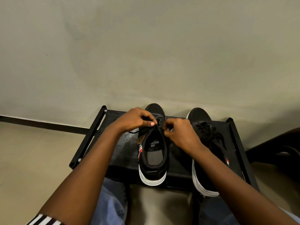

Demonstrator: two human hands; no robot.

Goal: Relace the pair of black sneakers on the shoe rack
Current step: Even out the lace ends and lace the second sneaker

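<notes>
Two black sneakers with white soles stand side by side on a low black shoe rack (181, 166), toes toward the wall. Both my hands are over the left sneaker (153, 153), at its upper eyelets. My left hand (136, 119) pinches the black lace (134, 132) on the shoe's left side, and a loose end trails out to the left. My right hand (180, 132) pinches the lace on the shoe's right side. The right sneaker (204, 132) carries a loose tangle of black lace across its tongue, and my right forearm covers part of it.
The rack stands against a beige wall (146, 54) with a dark skirting strip (48, 125) along the tiled floor. A dark piece of furniture (279, 150) sits to the right of the rack. My knees in blue jeans (112, 203) are just in front of it.
</notes>
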